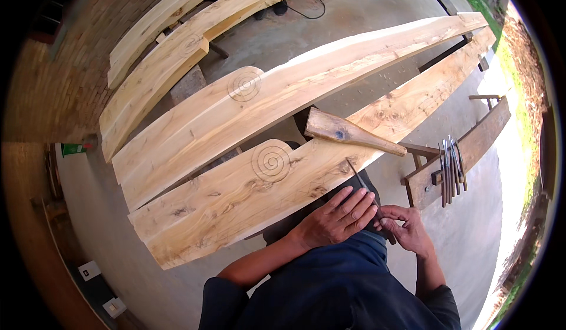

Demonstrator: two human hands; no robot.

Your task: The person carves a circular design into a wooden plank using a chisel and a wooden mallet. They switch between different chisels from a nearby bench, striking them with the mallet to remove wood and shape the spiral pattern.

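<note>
Thin, dark, long metal carving tool (358,175) points from the person's body toward the long, pale, flat wooden plank (236,209), and its tip shows over the side of that plank nearest the person; I cannot tell if it touches. Its long way runs across the plank, not along it. The bare right hand (408,230), farther from the plank, has its thumb and fingers pinching the tool's back end. The bare left hand (339,217) is nearer the plank, with its fingers stretched out by the middle of the tool; I cannot tell if they press on it. On the plank, past the tip, lies a brown wooden club-shaped mallet (348,132), its thin end to the right. A round drawn spiral (272,161) sits on the plank, left of the mallet. Right of the plank, a low brown wooden bench (421,187) carries a row of slim metal tools (451,174). Beyond the plank lies another long pale wooden board (177,147), and smooth grey floor (377,85) shows around it.
</note>
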